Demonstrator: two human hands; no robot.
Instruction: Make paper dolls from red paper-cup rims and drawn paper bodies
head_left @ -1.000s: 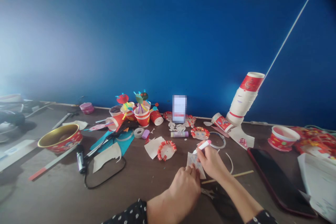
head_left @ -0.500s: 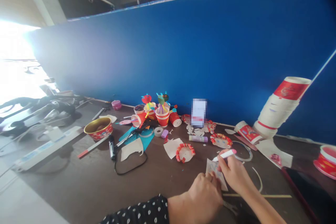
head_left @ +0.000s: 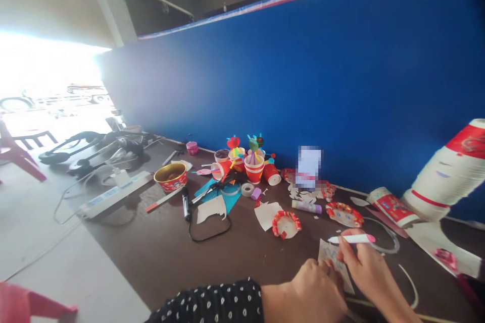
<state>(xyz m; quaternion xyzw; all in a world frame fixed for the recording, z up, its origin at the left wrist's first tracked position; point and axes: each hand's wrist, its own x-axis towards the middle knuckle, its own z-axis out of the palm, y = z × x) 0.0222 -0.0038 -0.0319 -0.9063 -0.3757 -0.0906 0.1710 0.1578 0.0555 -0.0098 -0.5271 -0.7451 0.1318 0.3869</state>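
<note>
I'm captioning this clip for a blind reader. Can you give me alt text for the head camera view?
A person's right hand holds a white pen with a pink cap over a small paper piece, which the left hand steadies on a brown table. Behind lie decorated paper cups, paper scraps and a blue wall.

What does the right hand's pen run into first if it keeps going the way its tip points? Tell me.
The right hand holds the pen with its tip aimed left, just above the paper slip. Going straight on, it would likely first reach the red-fringed paper disc, though depth is hard to judge.
</note>
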